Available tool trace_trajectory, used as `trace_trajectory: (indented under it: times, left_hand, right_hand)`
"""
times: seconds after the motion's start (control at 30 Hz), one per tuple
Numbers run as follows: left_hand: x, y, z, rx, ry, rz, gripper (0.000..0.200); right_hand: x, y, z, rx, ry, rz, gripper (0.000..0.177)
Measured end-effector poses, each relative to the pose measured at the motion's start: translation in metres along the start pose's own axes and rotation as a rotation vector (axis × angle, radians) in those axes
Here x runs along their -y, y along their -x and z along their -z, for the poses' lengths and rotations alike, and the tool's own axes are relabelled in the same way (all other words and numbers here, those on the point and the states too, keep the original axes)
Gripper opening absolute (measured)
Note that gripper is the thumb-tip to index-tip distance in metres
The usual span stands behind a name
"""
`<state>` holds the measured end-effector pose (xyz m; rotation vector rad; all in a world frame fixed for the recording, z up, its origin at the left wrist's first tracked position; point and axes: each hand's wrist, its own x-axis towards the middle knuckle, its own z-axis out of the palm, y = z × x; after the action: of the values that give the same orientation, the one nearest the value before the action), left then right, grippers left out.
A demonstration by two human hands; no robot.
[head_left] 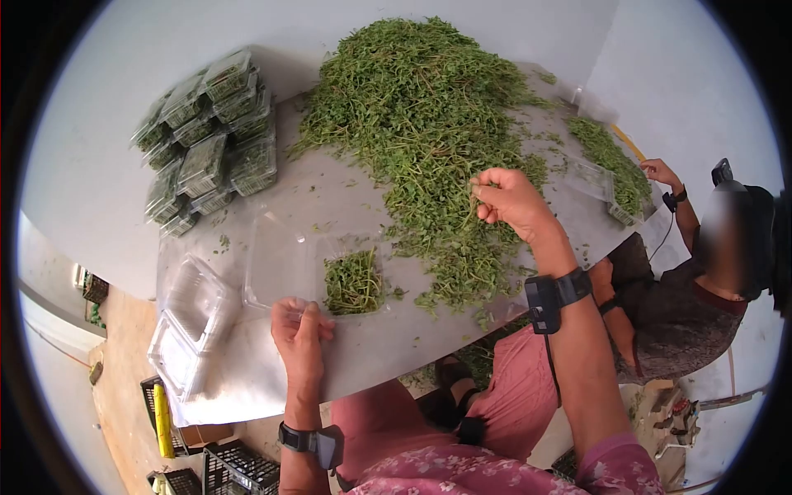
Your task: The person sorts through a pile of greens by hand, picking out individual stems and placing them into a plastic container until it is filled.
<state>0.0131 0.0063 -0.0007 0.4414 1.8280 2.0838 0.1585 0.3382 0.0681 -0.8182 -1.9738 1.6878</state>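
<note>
Clear clamshell tray (276, 268) part-filled with cut herbs (353, 282), near front edge of table (330, 194), left hand (301, 330) fingers curled on its rim, right hand (511, 198) fingertips pinched on herb pile (421, 115), packed trays (210, 140) stacked beyond.

Bright, even daylight under a strong fisheye.
The table (330, 198) and herb pile (421, 107) are evenly lit. Only soft shadows are cast, one behind the pile on the white wall (124, 99). A pale sheen is seen on the clear tray (276, 264). Edges are bent and blacked out by a round vignette, and sharpness is lost toward the rim.
</note>
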Motion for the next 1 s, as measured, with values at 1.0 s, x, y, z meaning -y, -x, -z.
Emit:
trace_trajectory:
  times: [1.0]
  left_hand:
    - [-0.013,0.013,0.023,-0.087,0.248,0.260,0.010]
  right_hand:
    - [0.019,0.003,-0.072,0.158,0.214,0.088,0.019]
